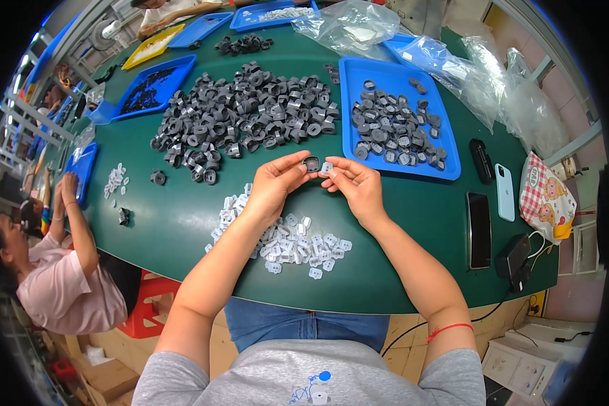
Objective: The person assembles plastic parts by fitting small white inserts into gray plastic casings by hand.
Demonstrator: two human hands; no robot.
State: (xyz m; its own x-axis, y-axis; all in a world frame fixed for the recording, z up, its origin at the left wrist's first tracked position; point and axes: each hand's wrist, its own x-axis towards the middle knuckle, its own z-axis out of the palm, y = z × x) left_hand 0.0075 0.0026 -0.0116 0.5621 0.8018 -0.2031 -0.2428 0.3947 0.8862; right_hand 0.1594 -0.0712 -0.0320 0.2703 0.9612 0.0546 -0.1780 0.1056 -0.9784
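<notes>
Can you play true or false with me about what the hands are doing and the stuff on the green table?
1. The left hand holds a small dark grey ring. True.
2. The right hand holds a phone. False: its fingers pinch a small white piece; the phones lie on the table to the right.
3. A pile of white pieces lies under the hands. True.
4. The blue tray on the right holds red balls. False: it holds grey rings.

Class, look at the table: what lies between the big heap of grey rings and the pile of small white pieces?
In the head view, the two hands, left hand and right hand, holding a grey ring and a white piece.
</notes>
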